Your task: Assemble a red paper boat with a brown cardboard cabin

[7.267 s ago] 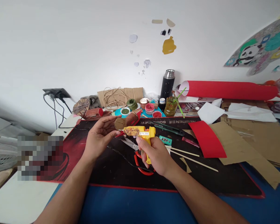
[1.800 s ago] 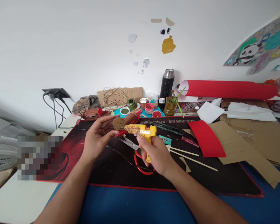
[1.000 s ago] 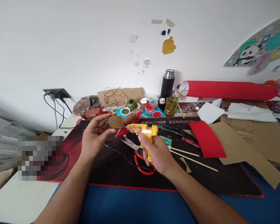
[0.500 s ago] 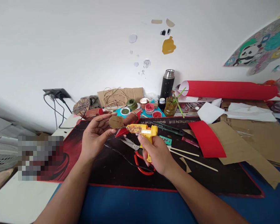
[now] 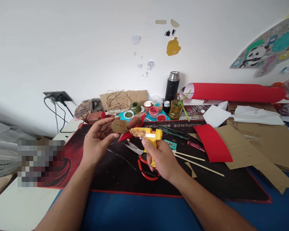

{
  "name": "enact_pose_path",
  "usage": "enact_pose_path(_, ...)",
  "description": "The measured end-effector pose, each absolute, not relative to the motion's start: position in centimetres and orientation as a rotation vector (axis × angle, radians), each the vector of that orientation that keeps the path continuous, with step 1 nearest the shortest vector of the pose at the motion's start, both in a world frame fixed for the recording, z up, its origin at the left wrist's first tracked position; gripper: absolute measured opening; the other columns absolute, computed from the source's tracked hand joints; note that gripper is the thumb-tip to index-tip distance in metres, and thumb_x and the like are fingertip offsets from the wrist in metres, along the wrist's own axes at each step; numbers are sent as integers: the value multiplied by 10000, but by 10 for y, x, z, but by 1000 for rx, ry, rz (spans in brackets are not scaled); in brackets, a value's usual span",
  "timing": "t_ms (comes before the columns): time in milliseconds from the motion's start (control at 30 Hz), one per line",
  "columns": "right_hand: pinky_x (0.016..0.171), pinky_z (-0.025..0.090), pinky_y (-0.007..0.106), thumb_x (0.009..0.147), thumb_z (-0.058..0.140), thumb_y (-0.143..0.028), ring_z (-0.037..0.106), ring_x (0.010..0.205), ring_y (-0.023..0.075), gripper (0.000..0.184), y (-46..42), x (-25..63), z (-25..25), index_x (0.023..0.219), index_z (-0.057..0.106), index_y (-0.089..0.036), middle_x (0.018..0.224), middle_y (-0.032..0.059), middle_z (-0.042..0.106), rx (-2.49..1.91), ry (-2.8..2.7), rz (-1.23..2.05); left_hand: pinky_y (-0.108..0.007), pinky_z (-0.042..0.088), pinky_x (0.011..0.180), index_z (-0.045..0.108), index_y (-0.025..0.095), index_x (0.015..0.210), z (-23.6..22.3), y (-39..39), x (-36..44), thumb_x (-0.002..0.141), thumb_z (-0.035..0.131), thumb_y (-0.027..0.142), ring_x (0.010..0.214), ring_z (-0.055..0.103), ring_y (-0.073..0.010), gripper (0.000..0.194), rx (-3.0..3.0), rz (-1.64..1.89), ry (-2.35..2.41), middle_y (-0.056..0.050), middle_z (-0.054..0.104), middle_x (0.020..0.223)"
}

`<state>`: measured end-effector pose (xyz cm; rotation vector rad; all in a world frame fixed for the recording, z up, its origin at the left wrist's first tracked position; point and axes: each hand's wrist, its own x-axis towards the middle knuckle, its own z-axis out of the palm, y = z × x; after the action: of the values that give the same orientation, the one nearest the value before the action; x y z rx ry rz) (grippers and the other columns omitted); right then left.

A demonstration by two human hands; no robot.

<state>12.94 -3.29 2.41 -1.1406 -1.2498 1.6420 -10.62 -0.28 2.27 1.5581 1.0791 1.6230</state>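
Observation:
Between the fingertips and thumb of my left hand point(image 5: 98, 136) is a small cut piece of cardboard point(image 5: 119, 126), its flat brown face showing. My right hand point(image 5: 162, 157) is wrapped round the grip of a yellow hot glue gun point(image 5: 148, 134) that points left. The gun's nozzle is at the right edge of the cardboard; whether they touch I cannot tell. Below the gun lie scissors with red handles point(image 5: 148, 175), partly hidden by my right hand. Behind the cardboard sits a brown tube point(image 5: 135, 122) on a red pointed piece point(image 5: 142, 120).
Open paint pots point(image 5: 153, 111), a jar with brushes point(image 5: 175, 109) and a black thermos point(image 5: 172, 86) stand at the back. To the right are wooden sticks point(image 5: 202, 165), a green utility knife point(image 5: 174, 132), a red sheet point(image 5: 214, 143) and cardboard point(image 5: 238, 144). A black cable point(image 5: 125, 157) crosses the mat.
The whole view shifts very slightly to the left. Both hands keep their grips, and the cardboard and glue gun stay almost in place against each other.

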Motion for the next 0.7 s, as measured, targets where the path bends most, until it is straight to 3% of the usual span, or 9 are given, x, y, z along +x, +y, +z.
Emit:
enact_pose_path(300, 394, 354, 242, 881, 663, -767, 454, 344, 107, 577, -32, 129, 22, 670, 527, -248, 434, -55, 490, -1144, -1256, 1629, -427, 667, 1021, 737, 218, 1206, 24, -3, -105, 747, 1006, 314, 1247, 781, -324, 541, 1523, 1627, 1066, -148, 805, 1359)
enact_pose_path(433, 403, 345, 248, 881, 646, -783, 456, 352, 115, 580, -29, 130, 17, 696, 511, -250, 447, -53, 502, -1163, -1266, 1607, -416, 671, 1030, 761, 277, 1197, 38, -6, -119, 765, 999, 302, 1314, 744, -318, 494, 1436, 1799, 1037, -58, 821, 1340)
enact_pose_path(533, 431, 363, 251, 931, 627, -737, 482, 382, 130, 526, -31, 130, 10, 776, 559, -240, 479, -61, 511, -1164, -1380, 1549, -328, 692, 920, 765, 304, 1209, 51, -12, -137, 816, 966, 314, 1362, 710, -296, 441, 1332, 1979, 1039, 5, 822, 1338)
enact_pose_path(600, 463, 375, 265, 991, 599, -673, 524, 427, 147, 489, -34, 127, 4, 767, 560, -240, 518, -42, 535, -1190, -1556, 1466, -276, 687, 863, 770, 269, 1198, 56, -19, -150, 795, 979, 298, 1308, 739, -279, 454, 1278, 2020, 1046, -21, 836, 1300)
enact_pose_path(700, 520, 362, 294, 1022, 587, -577, 560, 482, 176, 477, -40, 115, 0, 684, 525, -246, 528, -7, 559, -1267, -1864, 1232, -314, 692, 877, 752, 253, 1235, 57, -29, -163, 754, 998, 286, 1201, 787, -283, 541, 1231, 1952, 1102, -77, 835, 1282)
